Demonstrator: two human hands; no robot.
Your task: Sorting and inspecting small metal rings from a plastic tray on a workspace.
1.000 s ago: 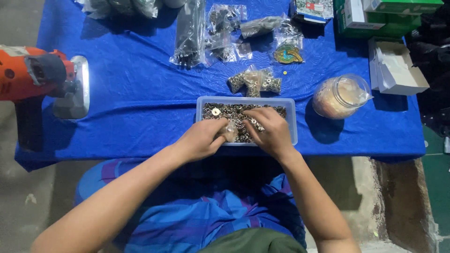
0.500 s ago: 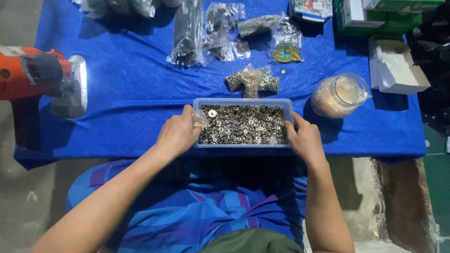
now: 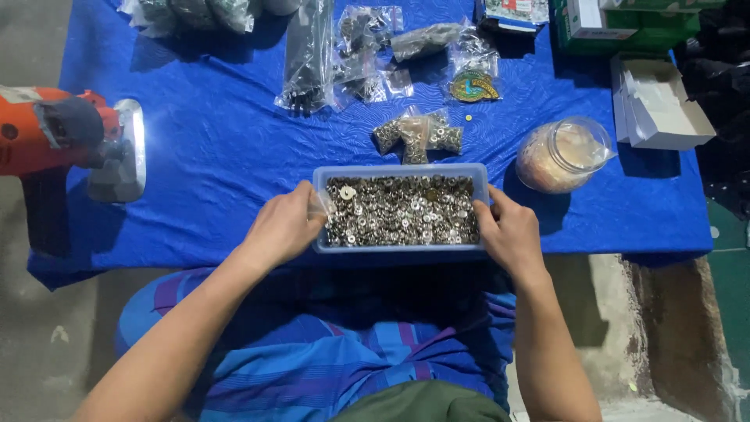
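A clear plastic tray [image 3: 400, 169] full of small metal washers and fasteners [image 3: 402, 209] sits at the near edge of a blue-covered table [image 3: 226, 172]. My left hand [image 3: 283, 227] grips the tray's left end and also pinches a small clear plastic bag there. My right hand [image 3: 509, 232] holds the tray's right end. Just behind the tray lie small filled bags of parts [image 3: 418, 134].
An orange power tool [image 3: 66, 141] rests at the table's left edge. A clear jar [image 3: 562, 155] stands right of the tray. Bags of hardware [image 3: 344, 55] and boxes [image 3: 660, 101] lie at the back and right.
My hands have left the middle of the tray, where they were working together, and moved apart to grip its two ends. The tray has shifted slightly.
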